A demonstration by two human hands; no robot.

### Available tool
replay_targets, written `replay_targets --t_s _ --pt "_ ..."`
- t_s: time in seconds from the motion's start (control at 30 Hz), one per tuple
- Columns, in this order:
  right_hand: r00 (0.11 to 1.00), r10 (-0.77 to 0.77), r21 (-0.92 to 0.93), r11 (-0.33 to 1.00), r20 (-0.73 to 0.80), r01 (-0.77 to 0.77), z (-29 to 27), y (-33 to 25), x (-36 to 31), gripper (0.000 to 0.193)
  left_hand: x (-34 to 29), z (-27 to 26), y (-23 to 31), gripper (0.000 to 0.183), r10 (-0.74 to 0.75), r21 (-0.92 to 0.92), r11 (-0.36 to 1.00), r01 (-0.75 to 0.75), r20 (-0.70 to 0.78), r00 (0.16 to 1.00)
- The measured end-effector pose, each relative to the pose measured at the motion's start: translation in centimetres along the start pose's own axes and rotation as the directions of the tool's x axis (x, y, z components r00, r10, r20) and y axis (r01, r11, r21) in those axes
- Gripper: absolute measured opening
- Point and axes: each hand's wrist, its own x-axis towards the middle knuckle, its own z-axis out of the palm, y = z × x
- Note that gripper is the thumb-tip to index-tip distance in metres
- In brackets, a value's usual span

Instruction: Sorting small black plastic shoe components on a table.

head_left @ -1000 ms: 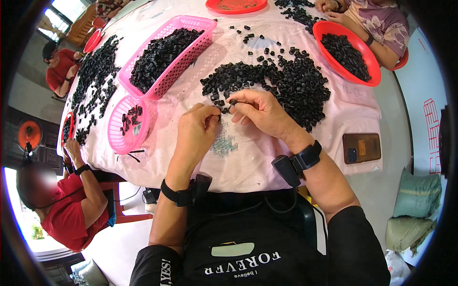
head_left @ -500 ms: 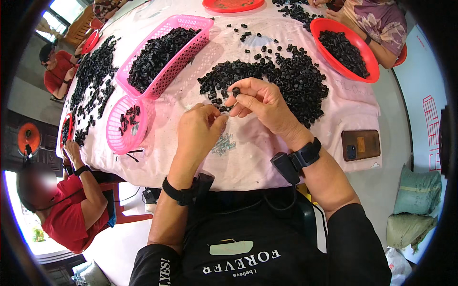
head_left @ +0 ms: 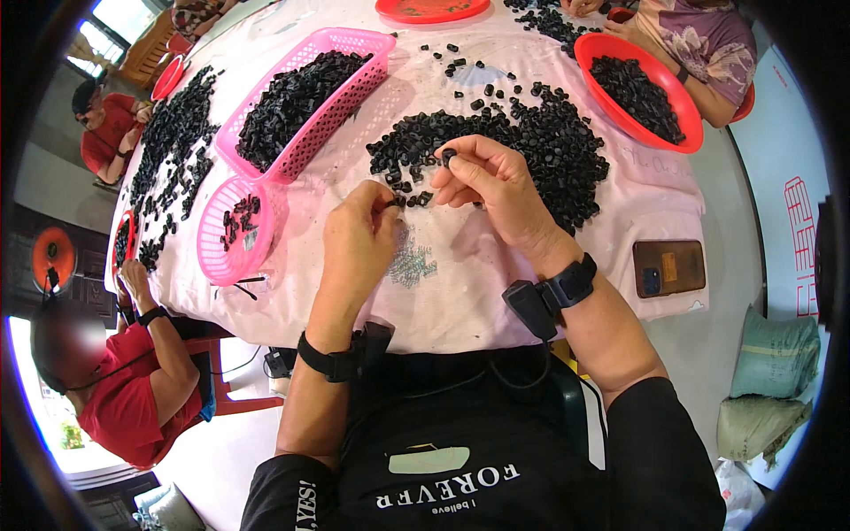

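Note:
A small round black cap is pinched between the thumb and forefinger of my right hand. To its left, my left hand pinches a small dark piece at its fingertips, mostly covered by the fingers. Both hands hover over the near edge of a heap of small black caps on the pink tablecloth, a short gap between them. Several loose caps lie just beyond my left fingertips.
Left of the heap stands a pink perforated basket full of black pieces, with a small round pink basket nearer me. A red tray of black parts lies right. A phone rests at the right edge. Other people sit around the table.
My hands have drawn apart: the left shifted slightly left, the right slightly right with the cap still in its fingers.

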Motion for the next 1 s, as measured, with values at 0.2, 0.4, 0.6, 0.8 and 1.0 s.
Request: replay_targets --t_s 0.2,0.4,0.6,0.8,1.0 --pt "0.997 0.057 -0.142 0.989 0.053 -0.049 0.2 0.8 0.2 0.018 -0.2 -0.4 -1.3 0.011 -0.08 -0.066 0.995 0.081 0.021 0.997" --pt "0.976 0.138 -0.237 0.967 0.169 -0.096 0.4 1.8 0.1 0.019 -0.4 -0.4 -1.9 0.013 -0.055 -0.102 0.993 0.052 -0.031 0.998" --pt "0.979 0.158 -0.284 0.952 0.132 -0.115 0.5 1.2 0.2 0.019 -0.3 -0.3 -1.8 0.013 -0.055 -0.076 0.996 0.053 -0.02 0.998" --pt "0.984 0.127 -0.274 0.958 0.121 -0.09 0.3 1.5 0.3 0.017 -0.7 -0.7 -1.6 0.012 -0.021 0.015 1.0 0.02 0.036 0.999" --pt "0.988 0.056 -0.226 0.974 0.141 -0.023 0.6 1.1 0.3 0.016 -0.9 -0.6 -0.3 0.012 0.113 -0.005 0.994 -0.113 0.043 0.993"
